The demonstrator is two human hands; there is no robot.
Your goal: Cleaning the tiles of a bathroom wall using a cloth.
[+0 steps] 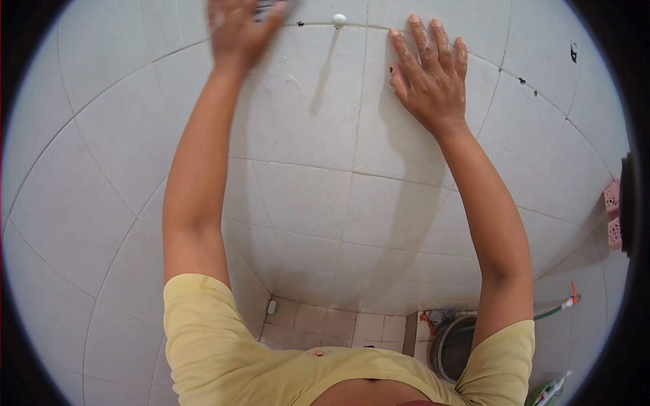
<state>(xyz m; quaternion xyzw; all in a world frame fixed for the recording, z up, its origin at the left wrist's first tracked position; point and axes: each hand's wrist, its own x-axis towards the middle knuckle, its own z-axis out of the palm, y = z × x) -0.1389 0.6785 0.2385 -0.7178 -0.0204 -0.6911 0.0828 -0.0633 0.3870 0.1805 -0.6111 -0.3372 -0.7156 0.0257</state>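
At the top edge, my left hand [236,33] is blurred and partly cut off. Its fingers are around a dark object with pale stripes [266,9], held against the white tiled wall [304,203]; too little shows to name it. My right hand [431,83] rests on the same wall, palm in and fingers spread, holding nothing. Wet, whitish suds cling to its fingers. Between the hands, a small white knob [339,20] sticks out at a tile joint and casts a long shadow. Droplets and faint soapy streaks mark the tiles below it.
Pink perforated baskets [613,233] hang on the right wall. Lower down, a tap with an orange handle [574,294] feeds a green hose [548,313] towards a dark bucket [454,350]. A low ledge [410,335] crosses the tiled floor [310,319]. A small white object [272,307] sits in the corner.
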